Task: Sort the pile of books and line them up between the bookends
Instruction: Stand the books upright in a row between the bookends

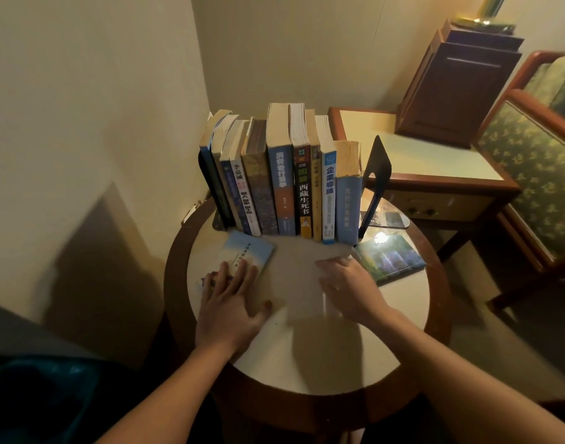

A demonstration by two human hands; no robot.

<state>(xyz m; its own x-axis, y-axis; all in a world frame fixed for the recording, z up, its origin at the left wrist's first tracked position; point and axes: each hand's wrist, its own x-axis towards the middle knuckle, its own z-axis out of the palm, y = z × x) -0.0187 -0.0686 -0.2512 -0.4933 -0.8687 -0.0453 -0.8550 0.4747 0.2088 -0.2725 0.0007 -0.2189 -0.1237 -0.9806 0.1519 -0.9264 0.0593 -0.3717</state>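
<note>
Left hand (230,296) flat, fingers straight, pressing on the pale blue book (242,254) lying on the round table (306,363). Right hand (348,283) blurred; seems relaxed on the tabletop, holding nothing. Green book (390,259) lies just right of it. Upright row of books (284,177) stands beyond both hands, beside black bookend (375,184).

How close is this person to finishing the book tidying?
Nearly done. A row of books already stands between the left bookend and right bookend. In hand: the left hand presses flat on a pale blue book lying on the table. Left: that book and a green-covered book, flat beside the right hand, are not yet in the row.
</note>
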